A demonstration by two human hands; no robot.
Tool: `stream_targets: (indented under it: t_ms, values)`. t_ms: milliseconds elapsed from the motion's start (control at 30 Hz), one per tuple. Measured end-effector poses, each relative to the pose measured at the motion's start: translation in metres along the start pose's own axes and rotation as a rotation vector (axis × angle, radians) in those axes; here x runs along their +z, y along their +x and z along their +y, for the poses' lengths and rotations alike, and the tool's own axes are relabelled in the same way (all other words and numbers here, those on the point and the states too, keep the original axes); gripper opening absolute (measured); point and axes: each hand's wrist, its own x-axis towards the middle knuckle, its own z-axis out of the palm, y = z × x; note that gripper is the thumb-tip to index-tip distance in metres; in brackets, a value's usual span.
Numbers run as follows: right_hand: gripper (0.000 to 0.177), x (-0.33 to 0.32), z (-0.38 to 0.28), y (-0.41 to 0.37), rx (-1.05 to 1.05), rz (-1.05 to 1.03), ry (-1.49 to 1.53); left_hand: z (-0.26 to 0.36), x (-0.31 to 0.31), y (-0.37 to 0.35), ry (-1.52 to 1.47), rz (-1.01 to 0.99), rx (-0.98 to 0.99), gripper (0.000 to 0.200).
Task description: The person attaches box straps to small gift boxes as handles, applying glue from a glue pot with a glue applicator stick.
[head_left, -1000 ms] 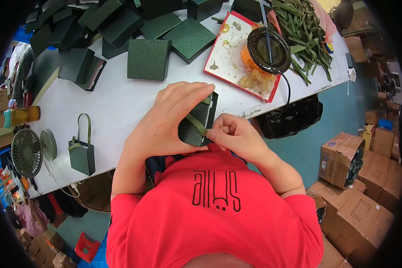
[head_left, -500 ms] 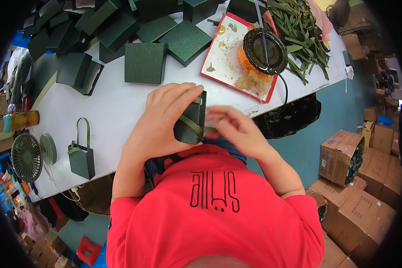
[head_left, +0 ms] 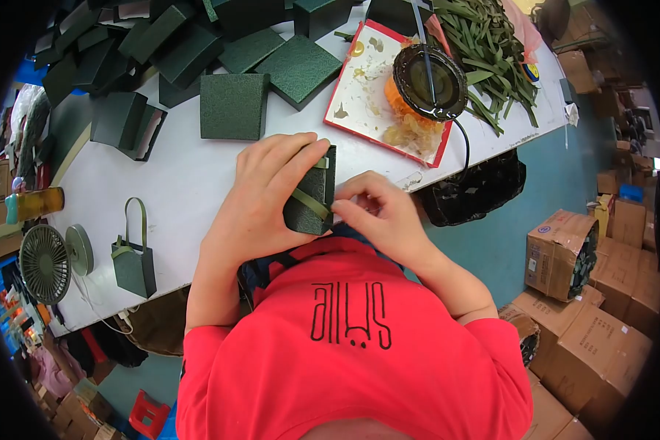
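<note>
Centrally, green box (head_left: 320,188) in left hand (head_left: 260,205), right hand (head_left: 380,218) pinching ribbon (head_left: 310,204)

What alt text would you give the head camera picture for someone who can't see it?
A person in a red shirt grips a small dark green box in the left hand while the right hand pinches its olive ribbon, over a white table strewn with more green boxes.

Bare surface (head_left: 176,183) lay open from the left hand (head_left: 260,205) out to the bag (head_left: 133,260). Farther back, a flat box (head_left: 231,106), piled boxes (head_left: 161,44) and the tray (head_left: 363,73) crowded the way.
</note>
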Motion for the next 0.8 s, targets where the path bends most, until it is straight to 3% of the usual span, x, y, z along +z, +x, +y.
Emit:
stream_targets:
  t_ms: [167, 267, 433, 600, 800]
  values:
    - [0.02, 0.008, 0.003, 0.004, 0.044, -0.116, -0.141, 0.006, 0.0, 0.004, 0.096, -0.062, 0.024, 0.084]
    - [0.018, 0.003, -0.005, 0.006, 0.182, -0.197, 0.087, 0.006, 0.001, 0.002, 0.104, -0.027, -0.001, 0.084]
    - [0.023, -0.015, 0.011, 0.002, -0.01, 0.444, 0.306, 0.0, -0.002, -0.001, 0.116, 0.046, -0.05, 0.087]
    - [0.009, -0.019, 0.002, -0.014, 0.023, 0.377, 0.287, -0.001, -0.001, -0.002, 0.13, 0.101, -0.038, 0.089]
    - [0.012, -0.021, -0.001, -0.018, 0.153, 0.038, 0.21, -0.001, -0.003, -0.001, 0.134, 0.156, 0.039, 0.086]
